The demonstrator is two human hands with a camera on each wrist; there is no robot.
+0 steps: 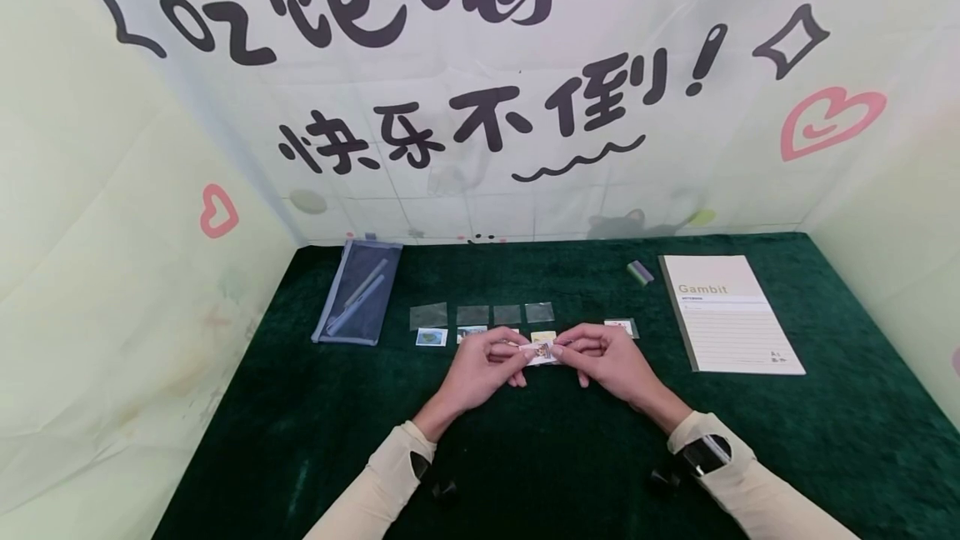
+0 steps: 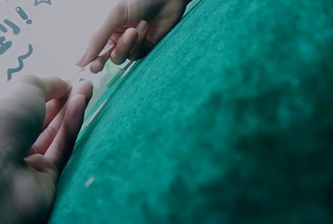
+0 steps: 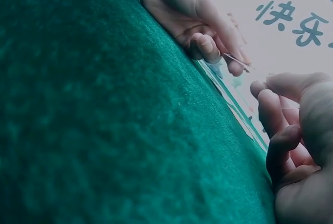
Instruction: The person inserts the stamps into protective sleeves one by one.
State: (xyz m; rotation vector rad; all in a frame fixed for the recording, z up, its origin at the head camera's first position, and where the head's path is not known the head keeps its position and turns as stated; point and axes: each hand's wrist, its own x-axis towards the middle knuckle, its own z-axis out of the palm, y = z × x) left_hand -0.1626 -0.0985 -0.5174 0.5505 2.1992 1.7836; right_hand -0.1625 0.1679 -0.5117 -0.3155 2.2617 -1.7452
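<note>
Both hands meet over the row of cards in the head view. Thumb and fingers of the left hand (image 1: 480, 367) pinch the left end of a small picture card (image 1: 540, 352). At its right end the right hand (image 1: 609, 359) pinches too, its other fingers curled beneath. In the right wrist view the card's thin edge (image 3: 237, 62) sticks out from the left fingertips. A thin pale edge (image 2: 106, 49) shows by the right fingers in the left wrist view. Under and beside the hands lie more picture cards (image 1: 431, 337), some partly hidden.
Several clear sleeves (image 1: 428, 317) lie in a row behind the cards. A sleeved card (image 1: 621, 327) is by the right hand. Farther out are a blue mesh pouch (image 1: 356, 294) with pens, a small purple-green block (image 1: 641, 272) and a notebook (image 1: 731, 315). Green cloth (image 1: 540, 457) covers the table.
</note>
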